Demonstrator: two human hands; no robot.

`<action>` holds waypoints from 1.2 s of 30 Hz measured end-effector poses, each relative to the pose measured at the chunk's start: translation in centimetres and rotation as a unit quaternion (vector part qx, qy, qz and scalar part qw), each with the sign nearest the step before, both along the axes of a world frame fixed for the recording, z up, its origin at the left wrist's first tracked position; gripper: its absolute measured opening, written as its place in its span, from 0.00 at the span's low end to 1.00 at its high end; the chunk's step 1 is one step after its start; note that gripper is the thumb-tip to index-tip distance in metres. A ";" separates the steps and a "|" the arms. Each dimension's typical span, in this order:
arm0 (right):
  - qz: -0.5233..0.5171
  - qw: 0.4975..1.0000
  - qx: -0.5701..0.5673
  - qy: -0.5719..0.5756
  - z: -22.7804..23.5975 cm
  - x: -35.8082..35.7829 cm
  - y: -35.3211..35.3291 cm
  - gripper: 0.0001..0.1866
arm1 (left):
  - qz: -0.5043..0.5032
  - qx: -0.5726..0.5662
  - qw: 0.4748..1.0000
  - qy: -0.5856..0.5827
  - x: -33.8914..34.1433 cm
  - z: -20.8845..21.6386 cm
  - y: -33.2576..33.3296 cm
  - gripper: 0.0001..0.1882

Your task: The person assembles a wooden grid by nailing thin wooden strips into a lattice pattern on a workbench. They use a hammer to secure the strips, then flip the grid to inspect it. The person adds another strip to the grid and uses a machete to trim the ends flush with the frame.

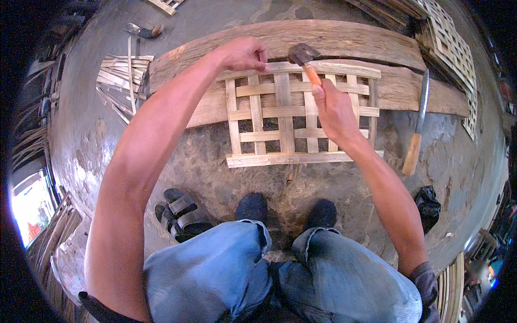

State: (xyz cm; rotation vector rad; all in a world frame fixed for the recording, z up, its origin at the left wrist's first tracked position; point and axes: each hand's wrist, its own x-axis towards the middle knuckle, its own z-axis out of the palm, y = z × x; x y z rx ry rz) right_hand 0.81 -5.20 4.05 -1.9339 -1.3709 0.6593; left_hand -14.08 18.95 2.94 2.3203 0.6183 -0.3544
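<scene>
A woven panel of pale bamboo slats (285,112) lies in front of me, its far edge resting on thick wooden planks (371,39). My right hand (337,110) grips the orange-brown handle of a hammer (311,72). The hammer's dark head (302,54) is over the panel's far edge strip. To its left, my left hand (245,54) is closed in a pinch at that same strip, fingertips close to the wood. Whatever sits between those fingers is too small or hidden to make out.
A machete (419,121) with a wooden handle leans at the planks' right end. Split slats (121,75) are heaped on the left, near another tool (144,30). Sandals (183,212) and a black plastic bag (427,209) lie near my feet. Woven panels (449,54) stand stacked far right.
</scene>
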 end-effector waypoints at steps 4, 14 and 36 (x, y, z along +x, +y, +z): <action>0.024 0.998 -0.063 0.005 0.6 -1.0 0.7 0.17 | -0.002 0.025 1.000 0.008 -0.3 -0.8 0.0 0.14; -0.011 0.997 -0.077 0.004 0.6 -2.4 0.4 0.19 | 0.026 0.023 0.999 -0.034 -2.8 -0.6 0.3 0.12; 0.104 0.994 -0.032 0.030 0.0 -8.9 4.7 0.16 | 0.174 -0.093 0.976 -0.095 -11.7 -2.0 0.7 0.08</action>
